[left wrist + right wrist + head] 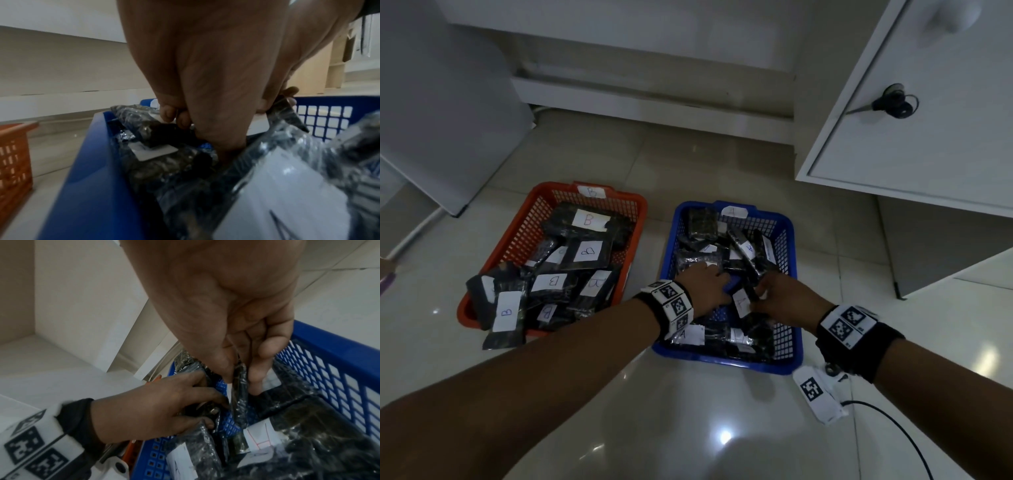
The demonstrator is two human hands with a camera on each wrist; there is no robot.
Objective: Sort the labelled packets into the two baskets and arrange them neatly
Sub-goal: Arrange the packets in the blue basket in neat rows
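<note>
A: Both hands are inside the blue basket (787, 274), the one with the A tag on its far rim. The right hand (784, 301) pinches a dark packet (239, 386) by its upper edge, thumb on one side and fingers on the other, so the packet stands on its edge over a bare patch of the basket floor.

B: And the left hand (703, 289)?

A: It lies with curled fingers on the packets at the left side of the same basket and seems to hold them back. If it really grips one, I cannot tell.

B: So how to do this step well?

A: I think the left hand should keep the gap open while the right one lowers its packet flat, label up, beside the packet with the red A (260, 437). The wrapping looks slippery, so better a slow lowering than a drop.

B: The orange basket (524, 226)?

A: It holds the B packets (551, 282), in disorder; two of them (505, 317) hang over its near rim. It will need the same care later
</note>
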